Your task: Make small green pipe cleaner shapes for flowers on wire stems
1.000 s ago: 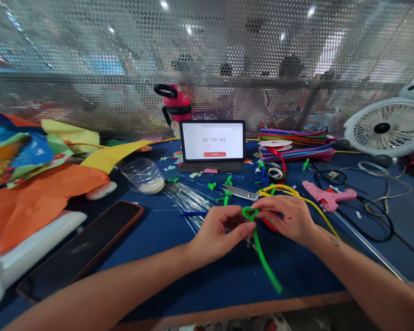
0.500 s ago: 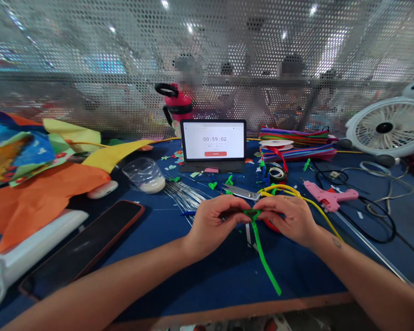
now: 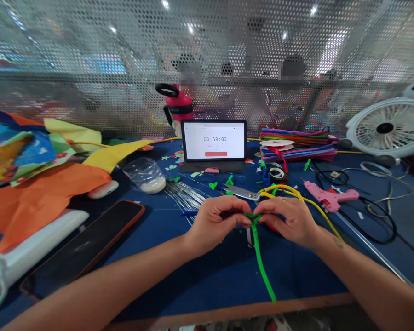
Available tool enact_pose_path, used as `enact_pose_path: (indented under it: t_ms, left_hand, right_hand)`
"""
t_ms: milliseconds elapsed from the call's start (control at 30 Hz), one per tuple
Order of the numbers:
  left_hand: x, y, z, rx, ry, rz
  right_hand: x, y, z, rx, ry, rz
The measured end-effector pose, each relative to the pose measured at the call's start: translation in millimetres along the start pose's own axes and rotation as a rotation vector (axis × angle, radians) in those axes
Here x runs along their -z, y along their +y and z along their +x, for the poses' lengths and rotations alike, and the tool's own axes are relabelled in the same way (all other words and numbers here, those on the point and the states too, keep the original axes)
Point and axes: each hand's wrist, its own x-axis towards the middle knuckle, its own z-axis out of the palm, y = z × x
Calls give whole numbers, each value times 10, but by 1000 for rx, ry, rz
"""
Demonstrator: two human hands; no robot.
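Note:
A green pipe cleaner (image 3: 259, 257) is pinched at its bent, looped upper end between my two hands, and its long tail hangs down toward the table's front edge. My left hand (image 3: 221, 223) grips the loop from the left with thumb and fingertips. From the right, my right hand (image 3: 289, 219) pinches the same loop. Just beyond the hands lie scissors (image 3: 243, 192) with yellow handles, their blades pointing left. Small green twisted pieces (image 3: 213, 185) lie on the blue table (image 3: 207, 280) behind them.
A tablet (image 3: 214, 140) showing a timer stands behind. At left are a clear cup (image 3: 145, 175), a phone (image 3: 86, 243) and coloured sheets (image 3: 55, 188); at right, a pink glue gun (image 3: 331, 196), a fan (image 3: 384, 128) and bundled pipe cleaners (image 3: 296, 149).
The hanging tail of the green pipe cleaner has swung slightly left, and its loop looks flatter between my fingertips. Both hands stay nearly in place.

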Motion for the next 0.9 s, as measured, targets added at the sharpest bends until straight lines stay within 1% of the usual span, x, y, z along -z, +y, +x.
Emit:
enact_pose_path:
  t_ms: [367, 433, 533, 600, 667, 800, 900]
  left_hand:
    - [55, -22, 53, 6, -116, 13]
    - [53, -25, 53, 7, -108, 2]
    - [32, -26, 45, -2, -35, -10]
    - [16, -26, 36, -25, -4, 20]
    - [8, -26, 25, -58, -6, 77]
    - [24, -28, 17, -137, -13, 223]
    - [46, -40, 28, -222, -34, 332]
  right_hand:
    - [7, 46, -25, -14, -89, 38]
    - [-1, 47, -30, -77, -81, 111]
    - [-25, 41, -40, -230, -72, 296]
    - [-42, 31, -45, -291, -72, 388]
    - [-55, 16, -48, -314, -61, 432]
    - [-74, -7, -45, -332, -36, 445]
    - [-88, -4, -41, -328, -26, 438]
